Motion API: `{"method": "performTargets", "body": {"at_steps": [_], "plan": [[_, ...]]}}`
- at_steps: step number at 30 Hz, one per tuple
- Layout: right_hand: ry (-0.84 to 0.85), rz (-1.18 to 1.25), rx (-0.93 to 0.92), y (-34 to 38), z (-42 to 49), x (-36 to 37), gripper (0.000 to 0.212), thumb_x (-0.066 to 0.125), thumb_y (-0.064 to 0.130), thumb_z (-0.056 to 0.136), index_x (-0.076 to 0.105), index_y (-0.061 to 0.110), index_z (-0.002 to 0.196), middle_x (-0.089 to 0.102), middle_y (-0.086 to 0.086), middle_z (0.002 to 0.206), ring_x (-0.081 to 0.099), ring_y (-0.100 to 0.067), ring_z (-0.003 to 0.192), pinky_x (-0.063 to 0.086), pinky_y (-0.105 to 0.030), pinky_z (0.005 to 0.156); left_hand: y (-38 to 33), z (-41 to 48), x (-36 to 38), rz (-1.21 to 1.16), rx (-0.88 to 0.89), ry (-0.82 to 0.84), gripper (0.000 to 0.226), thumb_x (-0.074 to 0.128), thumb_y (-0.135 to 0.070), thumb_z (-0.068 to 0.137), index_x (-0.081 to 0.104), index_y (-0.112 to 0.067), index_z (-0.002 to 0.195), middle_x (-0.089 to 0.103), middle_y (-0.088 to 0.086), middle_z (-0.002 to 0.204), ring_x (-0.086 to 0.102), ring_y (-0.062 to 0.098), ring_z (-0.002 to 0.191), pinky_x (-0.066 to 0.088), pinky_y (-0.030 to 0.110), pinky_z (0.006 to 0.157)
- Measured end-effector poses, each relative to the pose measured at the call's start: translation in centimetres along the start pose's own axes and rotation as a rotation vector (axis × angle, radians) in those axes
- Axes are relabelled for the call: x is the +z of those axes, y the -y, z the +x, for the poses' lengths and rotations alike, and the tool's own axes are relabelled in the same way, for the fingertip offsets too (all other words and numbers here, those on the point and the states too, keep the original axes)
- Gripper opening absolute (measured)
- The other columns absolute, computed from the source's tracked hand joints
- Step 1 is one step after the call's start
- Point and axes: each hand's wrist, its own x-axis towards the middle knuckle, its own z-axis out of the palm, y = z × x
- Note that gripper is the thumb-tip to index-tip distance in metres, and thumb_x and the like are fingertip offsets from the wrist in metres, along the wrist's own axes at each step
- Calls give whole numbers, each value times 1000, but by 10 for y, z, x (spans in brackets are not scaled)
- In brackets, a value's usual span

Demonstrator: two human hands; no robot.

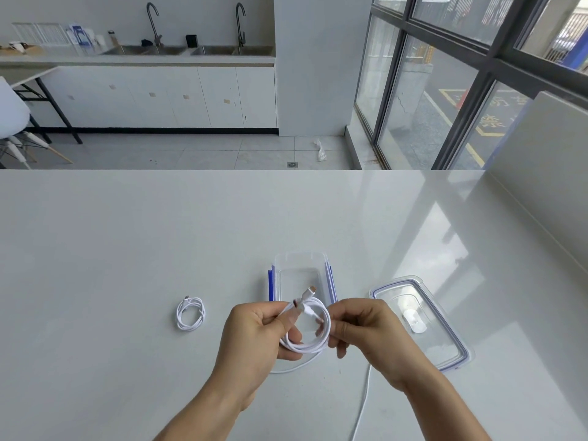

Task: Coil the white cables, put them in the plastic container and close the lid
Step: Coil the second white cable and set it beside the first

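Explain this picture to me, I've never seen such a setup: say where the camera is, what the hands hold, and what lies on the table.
No machine here: a person works bare-handed, and the single picture comes from a camera on their head, looking down. The left hand and right hand hold a half-coiled cable, fingers curled round its loop; its loose end trails toward the viewer. On the white table lie a second cable, already coiled, at left; the open container behind the hands; and its lid at right.
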Motion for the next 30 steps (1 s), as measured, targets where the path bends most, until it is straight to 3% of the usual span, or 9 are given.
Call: {"method": "performTargets", "body": {"at_steps": [3,6,9,12,16,21,23,26,30], "plan": [[-113,171,-35,-2,-2,10,25,59,-5,96,75,11,104,68,-35,88,62,-29,67,55,-36,63,2,2,-2,27,-11,-21,26,67,-11,92,78,-10,68,63,13,63,60,20,53,63,40,59],[-138,223,-73,-1,-6,19,24,60,13,98,69,23,118,70,-26,90,64,-28,68,57,-39,66,4,4,-4,42,-22,-48,23,67,-10,92,79,-12,73,64,8,58,60,19,51,63,39,58],[-192,-134,-204,-5,-8,25,45,77,28,81,64,39,123,67,-2,84,64,-19,65,59,-40,66,4,1,-4,72,-20,-42,23,66,-11,93,80,-15,75,65,5,56,61,20,50,63,39,59],[-312,-596,-366,-13,-2,28,49,80,28,81,60,44,122,61,8,76,57,-12,64,51,-22,62,5,-2,-1,126,-8,-41,23,65,-14,94,81,-18,77,66,3,56,63,20,50,64,41,61],[-404,-750,-537,-14,-1,29,42,71,36,87,61,41,128,64,16,88,55,-1,63,46,-14,60,7,-3,0,165,0,-34,23,66,-18,93,80,-20,76,68,3,57,65,20,52,64,45,63],[-358,-864,-672,-15,5,30,20,68,29,93,74,32,111,65,8,118,61,-10,97,50,-22,72,10,-5,3,246,-8,-4,22,66,-19,93,80,-20,76,68,4,57,63,19,50,64,44,60],[-386,-756,-691,-16,5,33,19,69,17,92,76,25,108,67,9,121,62,-11,107,51,-24,78,10,-6,2,241,-23,-10,24,65,-15,94,79,-18,74,67,2,56,63,19,49,64,45,61],[-544,-177,-448,-5,0,41,14,66,10,94,75,16,102,75,12,112,69,-12,107,55,-29,86,11,-6,0,183,-52,-39,26,64,-12,94,77,-13,72,67,1,56,65,22,47,63,50,65],[-602,562,-57,3,0,40,12,58,11,100,64,0,103,79,-17,95,77,-33,86,61,-31,68,13,-9,1,125,-30,-100,23,63,-10,95,77,-10,77,69,3,61,70,31,50,63,42,61]]}}
